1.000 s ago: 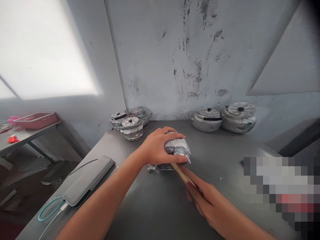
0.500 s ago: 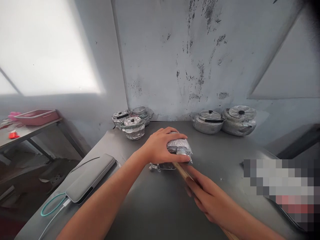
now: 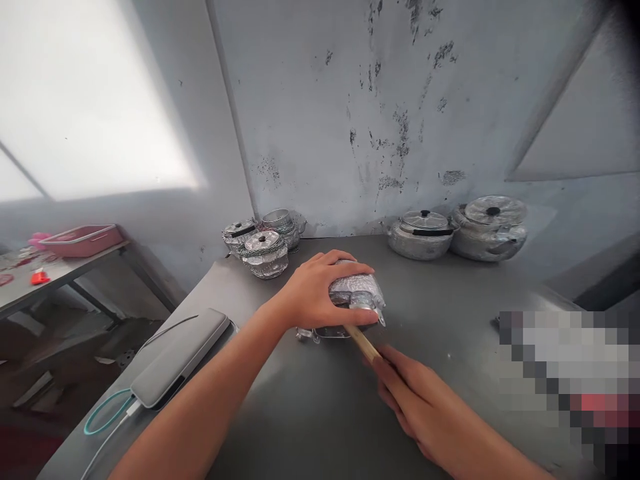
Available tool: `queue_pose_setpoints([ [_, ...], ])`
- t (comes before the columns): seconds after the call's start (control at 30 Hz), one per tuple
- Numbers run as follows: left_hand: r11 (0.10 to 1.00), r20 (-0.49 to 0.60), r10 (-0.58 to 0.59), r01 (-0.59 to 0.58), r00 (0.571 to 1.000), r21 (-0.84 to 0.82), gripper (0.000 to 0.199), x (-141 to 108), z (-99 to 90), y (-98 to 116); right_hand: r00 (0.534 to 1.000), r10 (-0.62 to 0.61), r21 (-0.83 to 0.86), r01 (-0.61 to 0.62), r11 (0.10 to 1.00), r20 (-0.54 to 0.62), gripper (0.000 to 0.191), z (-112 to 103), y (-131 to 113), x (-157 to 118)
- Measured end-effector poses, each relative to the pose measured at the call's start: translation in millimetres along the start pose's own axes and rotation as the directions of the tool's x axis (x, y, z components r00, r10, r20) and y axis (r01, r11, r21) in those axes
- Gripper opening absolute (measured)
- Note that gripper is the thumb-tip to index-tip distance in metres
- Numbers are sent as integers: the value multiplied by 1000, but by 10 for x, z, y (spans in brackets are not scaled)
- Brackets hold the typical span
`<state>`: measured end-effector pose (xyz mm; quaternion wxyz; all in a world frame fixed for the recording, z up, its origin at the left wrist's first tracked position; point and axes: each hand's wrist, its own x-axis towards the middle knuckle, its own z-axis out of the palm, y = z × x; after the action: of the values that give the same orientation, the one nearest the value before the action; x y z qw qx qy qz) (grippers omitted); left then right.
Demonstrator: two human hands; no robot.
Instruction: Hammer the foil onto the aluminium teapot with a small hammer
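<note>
My left hand (image 3: 315,287) is clasped over a small, crinkled aluminium pot (image 3: 357,285) tipped on the grey table (image 3: 310,413). Its thumb lies along the pot's near side and its fingers reach across the top. In my right hand (image 3: 407,393) is a wooden handle (image 3: 363,343), gripped with the fingers wrapped round it. The handle's far end goes in under my left thumb at the pot's opening, so whatever head it has is hidden. A dark rounded rim and crumpled metal bits (image 3: 307,335) show below the pot.
Several small aluminium pots (image 3: 265,257) stand at the back left, and two larger lidded ones (image 3: 423,243) at the back right. A grey power bank (image 3: 183,357) with cables lies left. Beyond it, a side table holds a pink basket (image 3: 83,241). A blurred-out object (image 3: 575,360) sits right.
The camera view has shifted slightly. My right hand and the wooden handle have moved a little, while my left hand keeps its hold on the pot.
</note>
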<state>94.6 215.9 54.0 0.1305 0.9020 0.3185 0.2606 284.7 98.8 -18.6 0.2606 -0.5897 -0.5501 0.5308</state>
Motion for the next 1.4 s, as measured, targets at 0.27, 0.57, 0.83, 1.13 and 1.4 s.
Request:
queue_pose_setpoints([
  [0.27,999,41,-29,28,999,35,63,5,-18,121,993,-119,-62,118,991,-4,47,0,89,27],
  [0.57,999,39,-12,11,999,35,62,2,-34,126,995,-91,-82,88,993,-33,41,4,115,44],
  [0.83,999,39,-21,20,999,36,62,-5,-29,111,989,-131,-147,121,982,-64,44,-17,83,41],
  [1.13,999,19,11,-12,1000,34,63,10,13,34,986,-153,-172,141,975,-60,46,-36,35,6],
  [1.4,999,24,7,-8,1000,37,64,7,3,53,978,-169,-133,153,979,-121,44,-36,75,9],
])
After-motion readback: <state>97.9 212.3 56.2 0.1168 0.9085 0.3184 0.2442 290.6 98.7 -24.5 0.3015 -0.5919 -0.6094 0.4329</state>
